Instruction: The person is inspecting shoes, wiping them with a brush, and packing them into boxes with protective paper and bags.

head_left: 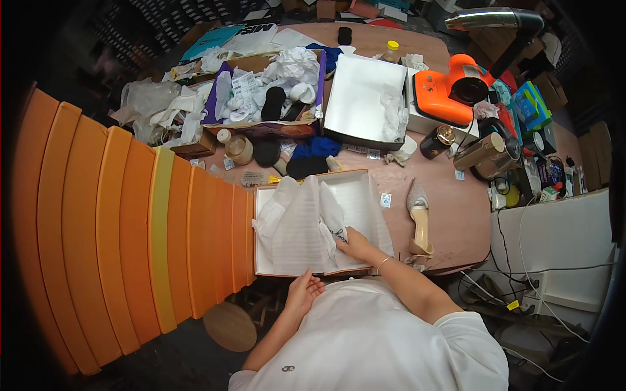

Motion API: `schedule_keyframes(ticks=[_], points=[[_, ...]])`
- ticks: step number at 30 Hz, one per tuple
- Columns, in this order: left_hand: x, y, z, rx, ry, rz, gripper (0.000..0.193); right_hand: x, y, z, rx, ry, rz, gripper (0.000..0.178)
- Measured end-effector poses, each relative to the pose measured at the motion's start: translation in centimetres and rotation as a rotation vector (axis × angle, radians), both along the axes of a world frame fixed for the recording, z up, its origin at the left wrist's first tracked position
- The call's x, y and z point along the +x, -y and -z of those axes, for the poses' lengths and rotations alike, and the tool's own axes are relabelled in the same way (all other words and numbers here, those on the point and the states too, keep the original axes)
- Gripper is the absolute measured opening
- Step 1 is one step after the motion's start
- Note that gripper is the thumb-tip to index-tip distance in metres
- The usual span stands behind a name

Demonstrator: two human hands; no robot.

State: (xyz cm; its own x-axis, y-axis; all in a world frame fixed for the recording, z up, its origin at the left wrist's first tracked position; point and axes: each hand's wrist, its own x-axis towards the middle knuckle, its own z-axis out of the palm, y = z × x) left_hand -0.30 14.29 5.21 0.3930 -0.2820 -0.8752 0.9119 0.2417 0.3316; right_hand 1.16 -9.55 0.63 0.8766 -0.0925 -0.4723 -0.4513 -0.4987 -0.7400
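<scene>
An open shoebox (355, 186) with a white inside and orange-brown edges lies in front of me, lined with crinkled white wrapping paper (290, 225). My right hand (354, 246) reaches into its right half. Its fingers close on a white tissue-paper bundle (332, 207) with dark script by the fingertips; what lies inside the paper is hidden. At the box's near edge, my left hand (304, 291) hangs with loosely bent fingers, holding nothing. Right of the box lies a single pointed shoe (419, 218), silvery at the toe and beige at the heel.
A tall stack of orange boxes (179, 241) stands close on the left. Behind are a purple carton (321, 85) of crumpled paper, a white-lined box (355, 91), an orange machine (437, 98), and several jars. A round stool (229, 326) stands below.
</scene>
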Motion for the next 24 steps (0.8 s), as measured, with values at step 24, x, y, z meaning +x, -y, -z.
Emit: schedule_keyframes(ticks=[24], points=[[7.3,14.4,1.8,0.730,1.768,1.795,0.057,-15.3,12.4,-9.1,-0.552,0.160,0.357,0.082]])
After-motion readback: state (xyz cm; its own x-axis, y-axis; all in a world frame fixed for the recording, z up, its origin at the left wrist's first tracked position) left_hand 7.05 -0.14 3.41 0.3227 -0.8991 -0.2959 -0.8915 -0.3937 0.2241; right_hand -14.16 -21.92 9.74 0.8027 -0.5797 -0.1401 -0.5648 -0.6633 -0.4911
